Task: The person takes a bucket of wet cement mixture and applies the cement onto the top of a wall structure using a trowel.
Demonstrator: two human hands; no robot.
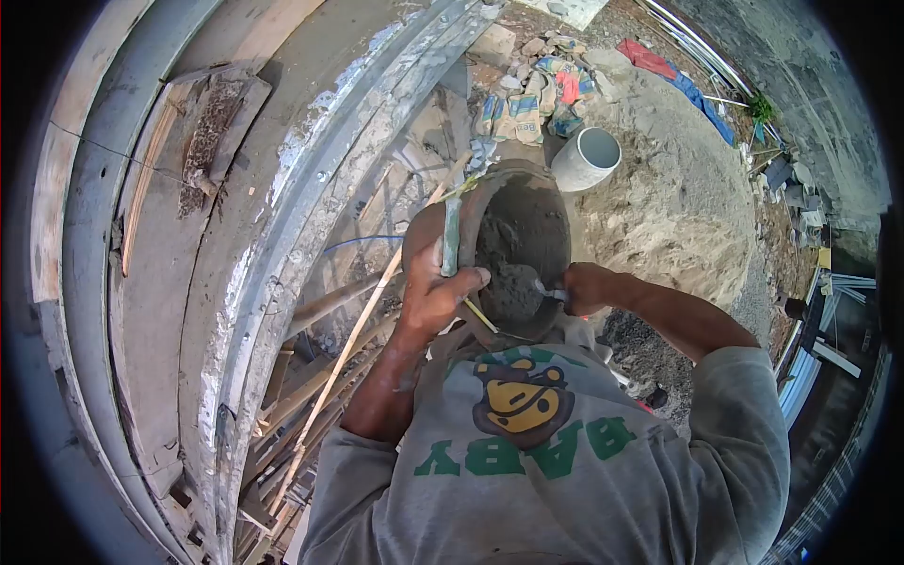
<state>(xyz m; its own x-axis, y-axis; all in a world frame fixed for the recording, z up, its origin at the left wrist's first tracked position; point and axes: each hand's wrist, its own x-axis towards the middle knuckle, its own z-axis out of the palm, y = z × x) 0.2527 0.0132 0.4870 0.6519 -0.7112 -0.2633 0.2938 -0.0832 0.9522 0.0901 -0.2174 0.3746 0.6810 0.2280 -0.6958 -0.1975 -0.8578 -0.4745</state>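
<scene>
A mortar-caked bucket [562, 221] is held up in front of my chest, its mouth facing me. Wet grey mortar [499, 235] coats its inside and lies in it. My left hand [438, 292] is closed at the bucket's left rim, around its handle [451, 235], which has a pale green tube grip and a yellow cord. In my right hand [589, 288], at the right rim, is a trowel [527, 287]. The trowel's blade is inside the bucket against the mortar, smeared with grey; most of its handle is hidden by my fingers.
To the left runs a long concrete ledge [273, 188] with wooden boards [212, 141]. Below stand bamboo poles and timber [330, 367]. A white bucket [589, 158] stands beside a sand pile [669, 179], near torn cement bags [523, 113]. A blue wire [363, 241] crosses at left.
</scene>
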